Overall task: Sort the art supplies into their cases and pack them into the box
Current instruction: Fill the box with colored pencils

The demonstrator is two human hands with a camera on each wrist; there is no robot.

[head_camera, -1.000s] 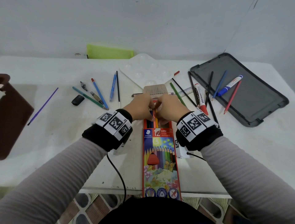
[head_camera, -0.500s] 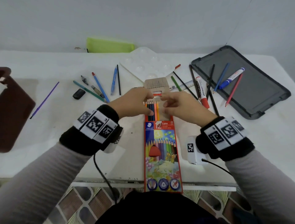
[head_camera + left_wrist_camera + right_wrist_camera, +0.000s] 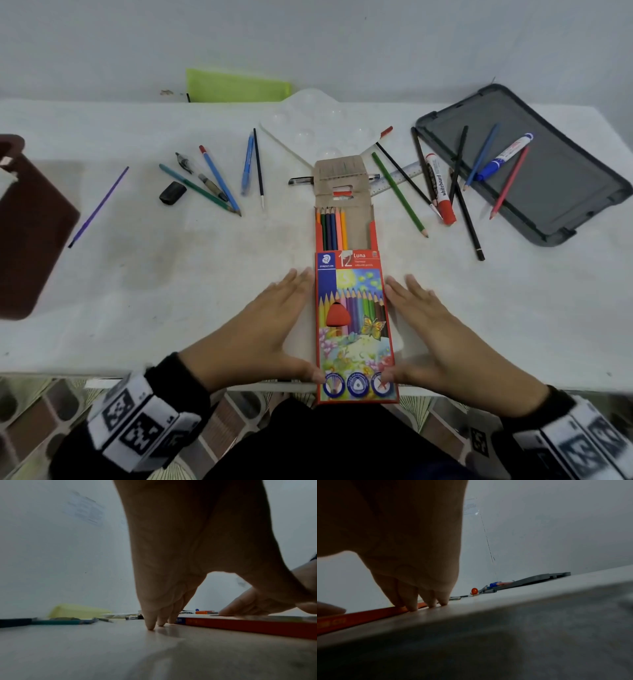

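The red coloured-pencil box (image 3: 352, 325) lies lengthwise at the table's near edge, its near end overhanging. Its cardboard flap (image 3: 342, 174) is folded back. Several coloured pencils (image 3: 331, 229) fill the left part of the opening. My left hand (image 3: 260, 329) lies along the box's left side with straight fingers (image 3: 150, 626) touching the table and thumb on the box's near end. My right hand (image 3: 442, 335) mirrors it on the right side, its fingertips (image 3: 412, 608) against the box's red edge (image 3: 351, 619).
Loose pencils, pens and brushes lie left of centre around a black eraser (image 3: 173, 193). A green pencil (image 3: 399, 195), ruler (image 3: 397, 178) and red marker (image 3: 441, 190) lie right. A grey tray (image 3: 565, 178) holds a blue marker (image 3: 503, 157). A green pouch (image 3: 236, 85), palette (image 3: 315, 126) and brown case (image 3: 27, 233) sit around.
Both hands left the box's open top and drew back toward me, coming down flat on either side of its near half. The flap and pencil tips are now uncovered.
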